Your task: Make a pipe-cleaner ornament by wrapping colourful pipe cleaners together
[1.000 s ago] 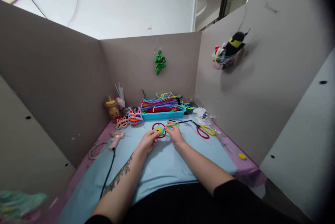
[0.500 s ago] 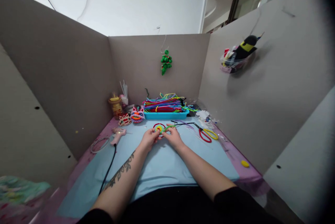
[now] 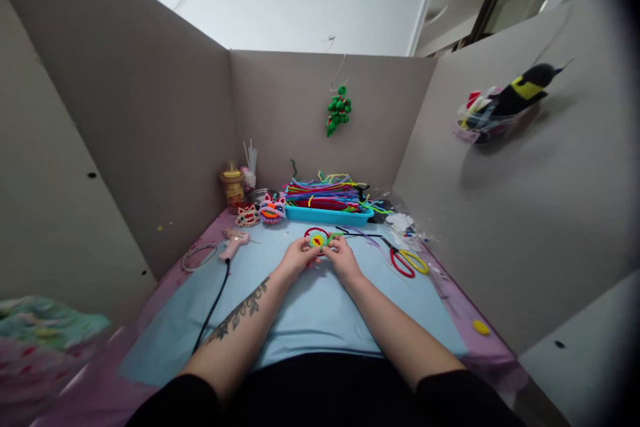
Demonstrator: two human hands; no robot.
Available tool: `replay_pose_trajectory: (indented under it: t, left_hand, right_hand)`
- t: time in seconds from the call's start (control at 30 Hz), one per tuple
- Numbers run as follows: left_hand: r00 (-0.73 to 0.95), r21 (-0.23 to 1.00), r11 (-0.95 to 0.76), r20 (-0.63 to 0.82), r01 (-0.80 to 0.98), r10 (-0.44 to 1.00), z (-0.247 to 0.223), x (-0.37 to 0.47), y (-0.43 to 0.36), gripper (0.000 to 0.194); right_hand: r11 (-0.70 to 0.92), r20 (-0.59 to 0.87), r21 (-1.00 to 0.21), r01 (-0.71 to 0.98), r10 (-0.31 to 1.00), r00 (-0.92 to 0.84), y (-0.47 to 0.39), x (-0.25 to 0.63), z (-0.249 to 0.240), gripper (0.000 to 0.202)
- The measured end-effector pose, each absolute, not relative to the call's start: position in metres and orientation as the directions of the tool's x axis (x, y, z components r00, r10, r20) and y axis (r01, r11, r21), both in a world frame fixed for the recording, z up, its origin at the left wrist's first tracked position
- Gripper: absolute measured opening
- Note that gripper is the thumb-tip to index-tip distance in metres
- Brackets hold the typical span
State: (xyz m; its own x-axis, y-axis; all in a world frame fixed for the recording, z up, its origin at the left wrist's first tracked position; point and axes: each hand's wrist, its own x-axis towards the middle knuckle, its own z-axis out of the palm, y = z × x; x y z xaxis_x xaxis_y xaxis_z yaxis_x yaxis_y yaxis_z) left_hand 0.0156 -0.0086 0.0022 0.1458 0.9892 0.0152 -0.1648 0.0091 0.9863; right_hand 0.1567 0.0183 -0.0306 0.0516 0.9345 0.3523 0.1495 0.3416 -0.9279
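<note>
A small round yellow piece with a red mark and green edging (image 3: 317, 240) is held between my two hands, above the blue cloth. My left hand (image 3: 300, 255) pinches its left and lower side. On the right, my right hand (image 3: 341, 257) has its fingers closed on the green strip (image 3: 334, 237) at the piece's edge. A red loop (image 3: 311, 232) shows behind the yellow piece. The fingertips partly cover the lower edge.
A blue tray (image 3: 330, 216) of coloured stems stands behind my hands. Scissors (image 3: 407, 262) lie to the right, a pink glue gun (image 3: 234, 243) with its cord to the left. Two small animal-face pieces (image 3: 273, 209) sit by a lidded cup (image 3: 233, 190).
The view has shifted, so most things appear farther right. The green strip now curves closer round the yellow piece; both hands keep their hold.
</note>
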Motion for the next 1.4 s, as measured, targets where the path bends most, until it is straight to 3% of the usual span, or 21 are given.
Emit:
replay_pose_trajectory:
  t: [0.27, 0.77, 1.07, 1.4]
  left_hand:
    - [0.088, 0.980, 0.030, -0.012, -0.197, 0.996, -0.002, 0.018, -0.004, 0.059]
    - [0.072, 0.966, -0.115, 0.135, -0.230, 0.988, -0.001, 0.019, -0.004, 0.055]
    - [0.044, 0.979, -0.170, 0.175, -0.112, 0.983, -0.009, 0.017, 0.000, 0.059]
    - [-0.010, 0.980, -0.164, 0.164, -0.112, 0.986, -0.007, 0.016, 0.003, 0.055]
  right_hand:
    - [0.324, 0.327, -0.945, 0.049, 0.943, 0.060, 0.018, 0.160, -0.033, 0.029]
    - [0.338, 0.340, -0.940, 0.048, 0.940, 0.036, 0.007, 0.156, -0.022, 0.033]
    - [0.366, 0.371, -0.928, 0.067, 0.925, 0.077, 0.012, 0.157, -0.026, 0.028]
    - [0.380, 0.389, -0.911, 0.164, 0.921, 0.028, 0.009, 0.157, -0.023, 0.026]
